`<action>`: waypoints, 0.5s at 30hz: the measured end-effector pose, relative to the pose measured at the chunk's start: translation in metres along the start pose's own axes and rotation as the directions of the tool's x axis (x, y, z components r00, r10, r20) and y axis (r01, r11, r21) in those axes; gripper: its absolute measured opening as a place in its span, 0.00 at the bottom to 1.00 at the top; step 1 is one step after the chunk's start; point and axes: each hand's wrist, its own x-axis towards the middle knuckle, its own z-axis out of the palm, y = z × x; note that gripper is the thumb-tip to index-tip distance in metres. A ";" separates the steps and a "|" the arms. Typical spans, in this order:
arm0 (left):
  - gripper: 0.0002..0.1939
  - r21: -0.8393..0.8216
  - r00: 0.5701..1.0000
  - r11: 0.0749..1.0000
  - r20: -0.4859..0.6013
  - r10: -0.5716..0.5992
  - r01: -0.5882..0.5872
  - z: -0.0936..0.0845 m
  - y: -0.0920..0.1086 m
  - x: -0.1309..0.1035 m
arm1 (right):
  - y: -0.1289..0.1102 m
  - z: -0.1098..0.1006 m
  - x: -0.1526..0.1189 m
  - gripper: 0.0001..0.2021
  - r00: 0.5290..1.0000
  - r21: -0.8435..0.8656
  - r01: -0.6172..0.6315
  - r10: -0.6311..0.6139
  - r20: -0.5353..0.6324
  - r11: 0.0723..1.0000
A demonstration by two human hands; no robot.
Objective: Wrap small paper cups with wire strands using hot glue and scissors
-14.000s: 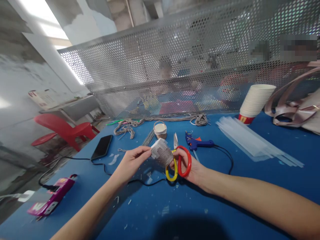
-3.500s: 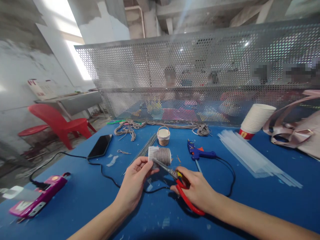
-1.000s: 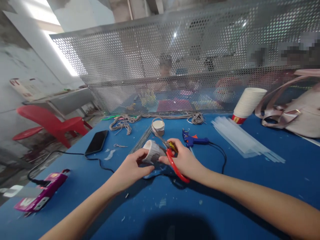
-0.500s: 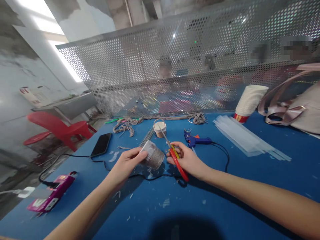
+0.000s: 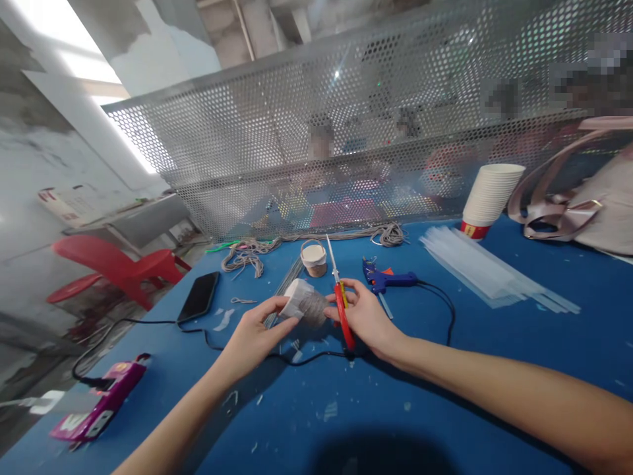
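My left hand [image 5: 264, 330] grips the rim end of a small paper cup [image 5: 307, 303] whose lower part is wound with grey-brown cord. The cup lies tilted on its side above the table, its wound end toward my right hand. In my right hand [image 5: 368, 316] is a pair of scissors [image 5: 342, 303] with red and yellow handles, its closed-looking blades pointing up and away. The right fingertips are at the cup's wound end. Just beyond stands a small cord-wrapped basket [image 5: 314, 259] with a handle and a pale top. A blue glue gun [image 5: 395, 278] lies right of my right hand.
On the blue table [image 5: 376, 409] are a black phone [image 5: 198, 297], a purple power strip [image 5: 101, 399], black cable, bundled grey cord [image 5: 244, 254], translucent glue sticks or strips [image 5: 487, 267], stacked paper cups [image 5: 494, 194] and a pink bag [image 5: 603, 204]. A perforated metal screen [image 5: 277, 145] stands behind.
The scissors have swung more upright, their tips moving right of the small basket. The wound cup has turned and come closer to my right fingers. The view has shifted slightly.
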 end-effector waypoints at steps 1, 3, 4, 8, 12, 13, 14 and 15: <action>0.11 -0.009 1.000 1.000 -0.002 -0.002 0.001 0.002 0.000 0.001 | 0.001 -0.001 0.001 0.35 1.000 -0.013 0.017 -0.017 -0.002 1.000; 0.11 -0.047 1.000 0.999 0.002 -0.011 0.011 0.005 -0.001 0.002 | 0.004 -0.003 0.003 0.35 0.999 -0.035 0.045 -0.045 -0.001 0.998; 0.11 -0.072 1.000 0.997 0.010 -0.021 0.021 0.006 -0.002 0.002 | 0.007 -0.004 0.004 0.35 0.998 -0.046 0.059 -0.059 0.001 0.997; 0.10 -0.132 0.998 0.989 0.019 -0.059 0.061 0.011 -0.002 0.004 | 0.016 -0.006 0.007 0.33 0.992 -0.072 0.128 -0.127 0.027 0.989; 0.10 -0.168 0.993 0.978 -0.003 -0.121 0.119 0.011 0.001 0.006 | 0.022 -0.007 0.007 0.29 0.980 -0.118 0.193 -0.186 0.063 0.974; 0.10 -0.177 0.990 0.975 -0.010 -0.140 0.136 0.011 0.002 0.007 | 0.023 -0.008 0.007 0.29 0.977 -0.146 0.208 -0.200 0.068 0.967; 0.11 -0.182 0.987 0.971 -0.013 -0.158 0.153 0.010 0.002 0.007 | 0.024 -0.008 0.007 0.29 0.974 -0.178 0.223 -0.213 0.074 0.958; 0.11 -0.185 0.985 0.968 -0.009 -0.173 0.169 0.010 0.001 0.007 | 0.025 -0.009 0.007 0.30 0.971 -0.210 0.236 -0.224 0.081 0.949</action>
